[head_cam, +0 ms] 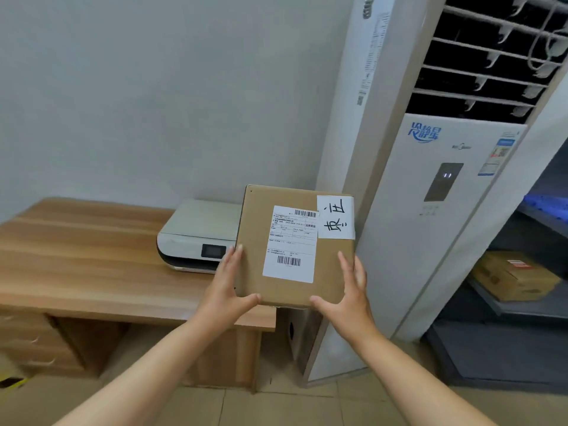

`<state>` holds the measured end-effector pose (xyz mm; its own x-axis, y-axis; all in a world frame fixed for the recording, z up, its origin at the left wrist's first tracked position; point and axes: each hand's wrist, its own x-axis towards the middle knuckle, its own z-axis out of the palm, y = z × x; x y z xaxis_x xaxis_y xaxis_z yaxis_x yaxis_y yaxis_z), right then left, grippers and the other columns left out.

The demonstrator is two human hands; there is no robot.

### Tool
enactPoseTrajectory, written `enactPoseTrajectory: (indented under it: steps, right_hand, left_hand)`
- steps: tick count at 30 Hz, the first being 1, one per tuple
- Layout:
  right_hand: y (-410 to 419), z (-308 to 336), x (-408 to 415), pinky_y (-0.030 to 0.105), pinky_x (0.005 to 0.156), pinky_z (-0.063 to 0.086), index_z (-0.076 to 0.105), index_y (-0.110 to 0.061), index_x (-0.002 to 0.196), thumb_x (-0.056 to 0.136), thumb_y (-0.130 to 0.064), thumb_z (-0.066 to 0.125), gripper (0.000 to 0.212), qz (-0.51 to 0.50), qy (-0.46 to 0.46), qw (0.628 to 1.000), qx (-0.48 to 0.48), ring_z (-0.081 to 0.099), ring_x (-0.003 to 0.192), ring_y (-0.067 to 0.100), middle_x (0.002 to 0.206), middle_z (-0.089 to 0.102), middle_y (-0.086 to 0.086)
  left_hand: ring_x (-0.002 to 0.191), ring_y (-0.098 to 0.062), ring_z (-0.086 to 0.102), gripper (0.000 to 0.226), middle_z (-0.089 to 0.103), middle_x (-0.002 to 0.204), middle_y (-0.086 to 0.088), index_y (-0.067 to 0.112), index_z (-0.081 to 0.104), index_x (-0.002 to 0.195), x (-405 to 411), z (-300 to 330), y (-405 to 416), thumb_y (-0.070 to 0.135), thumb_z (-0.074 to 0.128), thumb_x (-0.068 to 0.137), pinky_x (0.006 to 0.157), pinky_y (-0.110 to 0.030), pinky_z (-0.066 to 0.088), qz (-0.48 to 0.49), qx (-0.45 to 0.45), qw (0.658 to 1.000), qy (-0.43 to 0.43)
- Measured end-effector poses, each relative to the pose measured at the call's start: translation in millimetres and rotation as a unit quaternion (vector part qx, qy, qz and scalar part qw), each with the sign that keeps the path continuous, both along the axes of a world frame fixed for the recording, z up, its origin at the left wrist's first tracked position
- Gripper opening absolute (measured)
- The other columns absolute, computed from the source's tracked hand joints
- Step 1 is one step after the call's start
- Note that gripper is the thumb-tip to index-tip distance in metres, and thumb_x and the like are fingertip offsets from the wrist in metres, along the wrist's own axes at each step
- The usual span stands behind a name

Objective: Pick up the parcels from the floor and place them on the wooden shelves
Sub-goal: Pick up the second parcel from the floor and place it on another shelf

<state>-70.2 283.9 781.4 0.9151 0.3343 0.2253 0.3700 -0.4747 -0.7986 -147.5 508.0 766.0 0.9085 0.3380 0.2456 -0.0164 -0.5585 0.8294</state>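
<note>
I hold a flat brown cardboard parcel up in front of me with both hands. It carries a white shipping label with barcodes and a white note with handwritten characters. My left hand grips its lower left edge, thumb under the bottom edge. My right hand grips its lower right edge the same way. The parcel hovers over the right end of a wooden desk, in front of a white printer.
A tall white floor air conditioner stands right of the desk. Further right is a dark metal shelf holding another cardboard box. A small box stands on the tiled floor beside the desk. Desk drawers sit at lower left.
</note>
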Motion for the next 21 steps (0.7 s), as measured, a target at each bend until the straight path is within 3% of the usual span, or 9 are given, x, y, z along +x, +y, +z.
enactPoseTrajectory:
  steps: [5, 9, 12, 16, 21]
  right_hand:
    - [72.3, 8.5, 8.6, 0.024, 0.108, 0.014, 0.014, -0.041, 0.144, 0.070, -0.026, 0.078, 0.099, 0.056, -0.022, 0.998, -0.007, 0.004, 0.140, 0.003, 0.156, -0.010, -0.010]
    - [133.5, 11.8, 17.1, 0.028, 0.113, 0.016, 0.014, -0.039, 0.145, 0.069, -0.027, 0.079, 0.100, 0.094, -0.032, 0.995, -0.012, 0.003, 0.139, 0.001, 0.156, -0.011, -0.010]
    - [180.8, 11.5, 22.3, 0.025, 0.110, 0.016, 0.014, -0.038, 0.145, 0.070, -0.030, 0.078, 0.100, 0.117, -0.049, 0.992, -0.025, 0.003, 0.141, 0.003, 0.156, -0.012, -0.010]
    - [244.2, 10.4, 22.6, 0.026, 0.108, 0.020, 0.014, -0.038, 0.145, 0.071, -0.031, 0.077, 0.097, 0.150, -0.062, 0.986, -0.030, 0.006, 0.143, 0.009, 0.156, -0.010, -0.011]
    - [324.2, 8.0, 11.3, 0.030, 0.110, 0.023, 0.014, -0.038, 0.145, 0.069, -0.033, 0.078, 0.099, 0.199, -0.052, 0.978, -0.024, 0.010, 0.143, 0.011, 0.156, -0.009, -0.011]
  left_hand:
    - [0.130, 0.011, 0.004, 0.094, -0.002, 0.155, 0.019, 0.036, 0.016, 0.146, -15.4, 4.4, 63.6, 0.022, 0.075, 0.074, 0.093, -0.012, 0.024, 0.039, -0.003, 0.999, -0.012]
    - [0.129, 0.007, 0.013, 0.091, 0.000, 0.155, 0.018, 0.036, 0.021, 0.144, -24.1, 6.6, 117.8, 0.021, 0.075, 0.072, 0.090, -0.019, 0.033, 0.078, -0.006, 0.997, -0.021]
    - [0.129, 0.008, 0.013, 0.090, -0.001, 0.153, 0.020, 0.033, 0.024, 0.144, -30.5, 7.4, 160.0, 0.018, 0.076, 0.072, 0.084, -0.010, 0.033, 0.100, 0.004, 0.995, -0.029]
    - [0.132, 0.006, 0.010, 0.089, -0.005, 0.152, 0.022, 0.030, 0.023, 0.144, -43.8, 7.5, 215.8, 0.020, 0.075, 0.073, 0.095, -0.022, 0.030, 0.127, 0.022, 0.991, -0.029]
    - [0.133, 0.006, 0.009, 0.091, -0.007, 0.152, 0.023, 0.032, 0.022, 0.145, -78.7, 7.6, 278.4, 0.026, 0.075, 0.071, 0.099, -0.026, 0.032, 0.186, 0.038, 0.982, -0.016]
